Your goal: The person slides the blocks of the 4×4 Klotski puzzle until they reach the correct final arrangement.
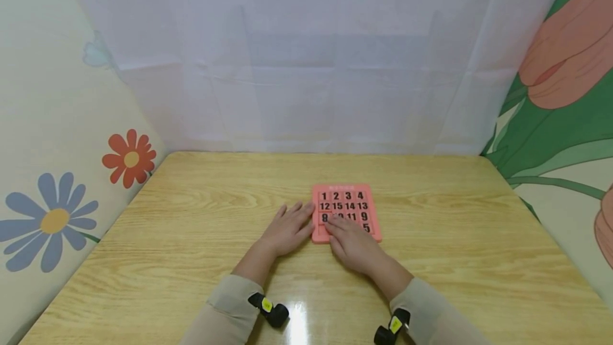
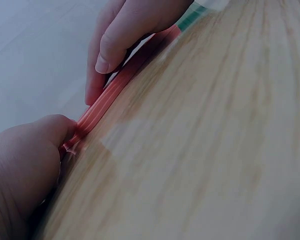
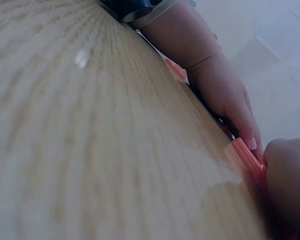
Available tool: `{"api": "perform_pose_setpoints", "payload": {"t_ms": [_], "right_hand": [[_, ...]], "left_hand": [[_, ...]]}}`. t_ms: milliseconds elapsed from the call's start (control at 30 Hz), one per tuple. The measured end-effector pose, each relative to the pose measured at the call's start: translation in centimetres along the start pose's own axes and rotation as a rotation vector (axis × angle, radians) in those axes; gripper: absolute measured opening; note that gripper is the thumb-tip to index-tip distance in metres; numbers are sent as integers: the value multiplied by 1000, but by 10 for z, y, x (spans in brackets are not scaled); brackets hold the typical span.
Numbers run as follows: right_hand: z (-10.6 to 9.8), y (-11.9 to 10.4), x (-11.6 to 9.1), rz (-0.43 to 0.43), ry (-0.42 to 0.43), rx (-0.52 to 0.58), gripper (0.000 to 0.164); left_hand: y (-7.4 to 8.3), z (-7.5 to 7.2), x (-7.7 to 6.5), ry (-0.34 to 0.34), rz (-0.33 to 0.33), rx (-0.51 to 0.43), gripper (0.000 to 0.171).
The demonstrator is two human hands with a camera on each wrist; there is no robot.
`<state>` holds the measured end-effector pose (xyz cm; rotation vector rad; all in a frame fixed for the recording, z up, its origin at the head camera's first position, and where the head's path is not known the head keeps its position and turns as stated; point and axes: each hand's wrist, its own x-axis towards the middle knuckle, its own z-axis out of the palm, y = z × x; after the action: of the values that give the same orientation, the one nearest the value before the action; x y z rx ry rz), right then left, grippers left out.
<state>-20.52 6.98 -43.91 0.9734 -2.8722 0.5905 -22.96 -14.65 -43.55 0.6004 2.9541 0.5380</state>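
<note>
A pink sliding number puzzle (image 1: 349,206) lies flat on the table, its tiles bearing black numerals. The top row reads 1, 2, 3, 4, with 12, 15, 14, 13 below. My left hand (image 1: 289,229) rests against the puzzle's left edge, fingers stretched forward and thumb at the frame. The right hand (image 1: 353,245) lies over the lower part, its fingertips touching the tiles near the 8. It hides much of the bottom row; a 5 shows at the right corner. Both wrist views see the puzzle's side edge (image 2: 97,112) low on the table between the hands.
The wood-grain table (image 1: 191,196) extends around the puzzle on all sides. A white cloth (image 1: 335,95) hangs behind its far edge. Flower-patterned panels stand at left and right. Each sleeve carries a strapped black wrist camera (image 1: 276,314).
</note>
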Motion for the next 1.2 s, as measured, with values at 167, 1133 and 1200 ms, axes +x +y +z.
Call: {"api": "perform_pose_setpoints", "payload": {"t_ms": [167,1133,1200], "right_hand": [[-1,0,2,9,-2,8,44],[-10,16,-24,69,26,-8,45],[-11,17,-28,68,28,-4,45]], "left_hand": [[0,0,0,6,0,-2,57],[-1,1,1,13,24,-2,57],[-1,1,1,11,27,0,57]]}}
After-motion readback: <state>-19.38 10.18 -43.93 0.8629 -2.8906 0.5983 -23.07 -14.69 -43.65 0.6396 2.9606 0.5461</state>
